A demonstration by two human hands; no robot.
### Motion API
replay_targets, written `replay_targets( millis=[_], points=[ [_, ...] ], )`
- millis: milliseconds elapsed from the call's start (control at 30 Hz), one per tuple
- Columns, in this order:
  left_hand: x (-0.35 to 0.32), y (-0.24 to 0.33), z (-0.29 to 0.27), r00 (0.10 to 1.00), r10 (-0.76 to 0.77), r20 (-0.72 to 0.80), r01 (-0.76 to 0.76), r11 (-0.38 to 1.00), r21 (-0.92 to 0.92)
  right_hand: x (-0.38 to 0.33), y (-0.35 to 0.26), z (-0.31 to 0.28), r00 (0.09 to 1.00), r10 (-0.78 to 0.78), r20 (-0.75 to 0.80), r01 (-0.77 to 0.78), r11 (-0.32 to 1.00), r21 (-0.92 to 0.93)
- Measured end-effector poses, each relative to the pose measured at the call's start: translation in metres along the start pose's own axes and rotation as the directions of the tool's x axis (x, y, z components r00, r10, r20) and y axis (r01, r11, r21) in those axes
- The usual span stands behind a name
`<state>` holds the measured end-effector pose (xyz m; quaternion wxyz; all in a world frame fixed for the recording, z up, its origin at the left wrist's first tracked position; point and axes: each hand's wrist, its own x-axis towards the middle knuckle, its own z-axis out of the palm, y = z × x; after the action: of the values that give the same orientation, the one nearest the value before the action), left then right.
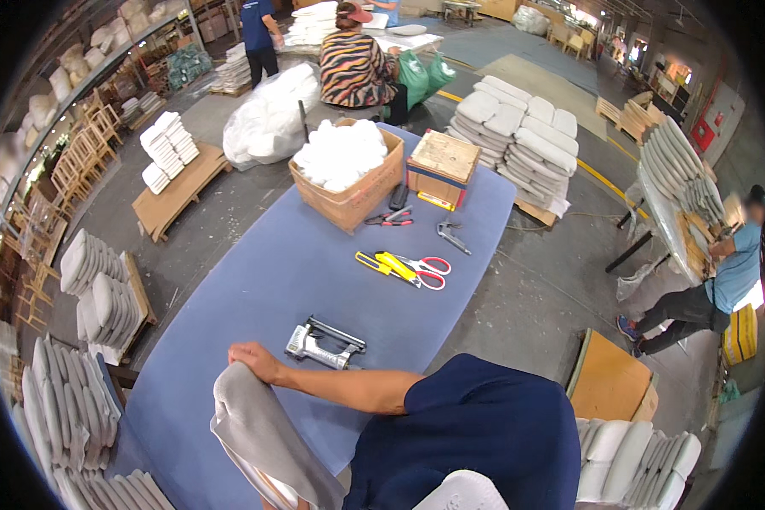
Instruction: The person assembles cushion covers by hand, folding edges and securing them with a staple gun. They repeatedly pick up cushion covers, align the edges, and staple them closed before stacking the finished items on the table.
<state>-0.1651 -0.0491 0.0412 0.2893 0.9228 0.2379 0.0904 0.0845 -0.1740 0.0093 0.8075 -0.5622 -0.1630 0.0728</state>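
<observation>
A grey upholstered seat cushion [259, 429] stands tilted on edge at the near left side of the blue-covered table [255, 280]. My right hand [257, 361], its arm reaching across to the left, is closed over the cushion's top corner. The cushion's pale underside and a wood-coloured edge face left. A bit of skin at the lower picture edge, below the cushion, seems to be my left hand [268, 503]; its fingers are hidden. Just right of my right hand lies a silver staple gun [325, 343], touched by neither hand.
Farther up the table lie red-handled scissors [432, 272], a yellow cutter [387, 265], pliers [391, 218] and an air blow gun [453, 236]. Behind them stand a carton of white stuffing [336, 200] and a wooden-topped box [442, 161]. Cushion stacks [518, 127] and several people surround the table.
</observation>
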Motion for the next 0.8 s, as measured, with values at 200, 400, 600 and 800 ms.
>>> replay_targets(
  millis=[200,400,600,800],
  points=[
    [-0.044,0.018,0.006,0.936,0.092,0.341,-0.130,0.987,0.091,-0.060,0.039,-0.044,0.995,0.095,0.013,-0.073,0.843,-0.533],
    [-0.040,0.007,0.018,0.762,0.095,0.640,-0.198,0.976,0.090,-0.097,-0.047,-0.062,0.968,-0.200,0.151,0.250,0.739,-0.625],
    [-0.010,0.045,0.009,0.799,0.096,0.593,-0.175,0.982,0.077,-0.128,-0.099,-0.045,0.871,0.117,0.478,0.180,0.828,-0.531],
    [0.035,0.053,0.030,0.942,0.209,0.262,-0.168,0.971,-0.171,-0.145,-0.073,-0.055,0.911,0.178,0.372,0.177,0.645,-0.743]
  ],
)
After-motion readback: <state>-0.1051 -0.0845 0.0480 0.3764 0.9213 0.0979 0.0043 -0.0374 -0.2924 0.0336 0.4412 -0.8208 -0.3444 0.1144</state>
